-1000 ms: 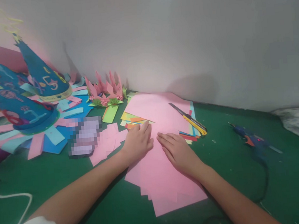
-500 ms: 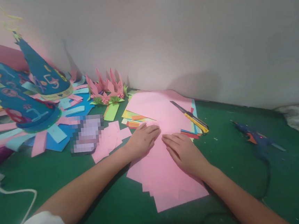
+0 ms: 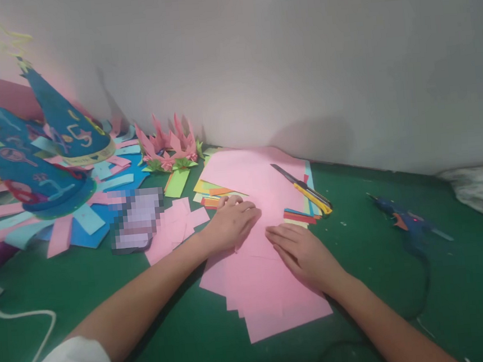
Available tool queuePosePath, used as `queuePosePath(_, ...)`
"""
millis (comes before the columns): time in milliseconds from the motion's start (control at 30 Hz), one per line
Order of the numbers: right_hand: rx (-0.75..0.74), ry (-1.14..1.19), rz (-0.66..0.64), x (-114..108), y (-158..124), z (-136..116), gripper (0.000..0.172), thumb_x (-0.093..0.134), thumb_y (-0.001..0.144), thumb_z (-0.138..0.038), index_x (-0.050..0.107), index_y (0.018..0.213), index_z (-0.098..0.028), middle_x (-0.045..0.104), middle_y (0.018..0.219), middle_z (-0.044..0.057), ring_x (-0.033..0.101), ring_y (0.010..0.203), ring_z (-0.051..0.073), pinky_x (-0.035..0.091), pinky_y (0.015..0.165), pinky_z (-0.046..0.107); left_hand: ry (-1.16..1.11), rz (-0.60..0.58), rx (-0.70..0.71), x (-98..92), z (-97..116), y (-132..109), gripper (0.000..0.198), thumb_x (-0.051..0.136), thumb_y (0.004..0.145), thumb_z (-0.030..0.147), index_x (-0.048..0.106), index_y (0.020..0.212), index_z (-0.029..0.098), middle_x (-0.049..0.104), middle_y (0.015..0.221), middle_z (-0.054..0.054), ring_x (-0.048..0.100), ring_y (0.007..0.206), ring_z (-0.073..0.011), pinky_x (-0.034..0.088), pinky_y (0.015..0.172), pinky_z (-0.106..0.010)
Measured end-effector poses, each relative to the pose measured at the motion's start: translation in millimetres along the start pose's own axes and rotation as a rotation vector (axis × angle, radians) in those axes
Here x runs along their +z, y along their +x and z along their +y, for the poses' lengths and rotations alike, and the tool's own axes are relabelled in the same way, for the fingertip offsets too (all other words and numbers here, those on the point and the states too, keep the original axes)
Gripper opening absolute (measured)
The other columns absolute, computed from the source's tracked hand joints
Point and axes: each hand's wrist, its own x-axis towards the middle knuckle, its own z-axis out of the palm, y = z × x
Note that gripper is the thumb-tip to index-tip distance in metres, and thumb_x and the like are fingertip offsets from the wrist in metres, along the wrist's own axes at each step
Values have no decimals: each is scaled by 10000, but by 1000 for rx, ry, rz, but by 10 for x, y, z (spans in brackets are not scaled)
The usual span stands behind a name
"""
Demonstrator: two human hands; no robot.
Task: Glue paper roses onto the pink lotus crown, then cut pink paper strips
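Observation:
My left hand [image 3: 234, 221] lies palm down on the pink paper, its fingers slightly bent and their tips touching the sheet. To its right, my right hand [image 3: 300, 249] rests flat with fingers stretched out and close together. Under both hands is a fanned stack of pink paper sheets [image 3: 268, 297], its stepped corners pointing toward me. A faint straight edge crosses the paper between my hands. Behind them a large pink sheet [image 3: 240, 167] covers strips of coloured paper [image 3: 299, 216]. A yellow and black utility knife [image 3: 312, 195] lies on that sheet, blade out.
A blue glue gun [image 3: 410, 222] with a cord lies at the right of the green table [image 3: 381, 281]. Smaller pink papers [image 3: 177, 223] and a blurred phone [image 3: 139, 218] are on the left. Beyond stand a pink paper crown [image 3: 169, 148] and blue cone hats [image 3: 67, 120].
My right hand has slid slightly toward me over the paper, widening the gap between the hands. My left hand's fingers are more bent. The whole view has shifted slightly.

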Motion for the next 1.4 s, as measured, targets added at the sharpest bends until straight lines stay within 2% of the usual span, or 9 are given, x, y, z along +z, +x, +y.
queuePosePath(167,42,-5,-50,41,60,-55,330,425,902,-152,584,1191,-149,637,1161,104,571,1025,235,485,905,450,-44,-23,49,-96,-1,-1,269,394,908,267,650,953,197,646,1004,-52,523,932,-207,333,838,-382)
queuePosePath(333,51,-15,-79,21,89,-81,339,429,906,-171,566,1215,-148,623,1190,101,555,1035,246,474,901,460,-65,-18,133,-18,39,-54,283,383,910,227,660,901,172,661,990,-68,588,906,-188,405,811,-345)
queuePosePath(467,-21,27,-61,-55,100,-49,311,439,892,-151,608,1152,-151,664,1096,100,577,951,237,482,856,457,-28,32,119,82,95,-96,233,392,915,193,622,926,158,644,1032,-72,581,953,-183,429,833,-333)
queuePosePath(600,-65,104,-5,-115,75,-3,268,457,882,-145,652,1065,-153,698,992,93,599,869,214,501,801,429,58,-7,78,113,127,-89,201,385,916,177,580,878,144,617,905,-70,558,875,-191,425,811,-356)
queuePosePath(700,-70,115,-4,-120,39,22,263,474,880,-149,653,1074,-158,698,1013,88,607,894,215,503,812,426,77,26,41,134,131,-70,218,352,926,171,564,888,136,589,894,-79,536,870,-200,423,799,-371)
queuePosePath(867,-65,95,-18,-120,20,24,272,468,888,-166,652,1089,-176,695,1033,90,610,937,226,500,832,440,-94,49,201,205,157,-75,197,376,927,169,564,980,149,594,1018,-82,537,972,-188,437,845,-346)
queuePosePath(1167,-118,195,-49,-269,23,73,213,457,873,-135,660,818,-167,680,820,59,582,785,176,480,762,373,-157,48,159,178,221,-94,228,346,940,158,556,1025,147,606,1060,-86,536,1048,-195,432,903,-370)
queuePosePath(1400,-160,245,-77,-304,2,94,304,408,889,-147,575,637,-180,589,643,36,516,670,155,429,672,337,-169,82,139,175,223,-107,237,329,950,177,542,1050,144,606,1086,-87,521,1081,-195,418,934,-369)
